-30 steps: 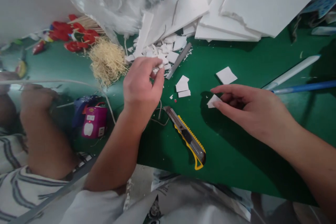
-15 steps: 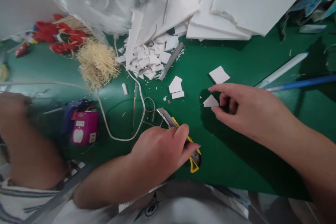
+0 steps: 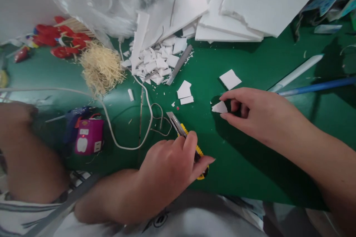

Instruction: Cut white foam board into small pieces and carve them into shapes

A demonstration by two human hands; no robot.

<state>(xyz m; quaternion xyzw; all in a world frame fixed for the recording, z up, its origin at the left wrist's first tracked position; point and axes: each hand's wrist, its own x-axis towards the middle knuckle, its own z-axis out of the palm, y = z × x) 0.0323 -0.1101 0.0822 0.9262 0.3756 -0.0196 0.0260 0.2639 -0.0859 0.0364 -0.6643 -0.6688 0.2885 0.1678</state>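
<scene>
On the green bench [image 3: 250,177], left to right: a purple box [image 3: 89,137]; pale straw [image 3: 102,68]; heaped white scraps [image 3: 155,64]; left hand [image 3: 169,159], closed around the yellow utility knife [image 3: 176,123] near the front edge, blade pointing away from the body; small white piece [image 3: 219,107], pinched between right hand's [image 3: 258,111] thumb and forefinger; blue rod [image 3: 317,87].

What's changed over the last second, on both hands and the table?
The left hand has left the heap of white scraps, come back toward the person's body, and taken hold of the yellow utility knife. The right hand still has the small white piece at its fingertips. The white square beyond it stayed put.
</scene>
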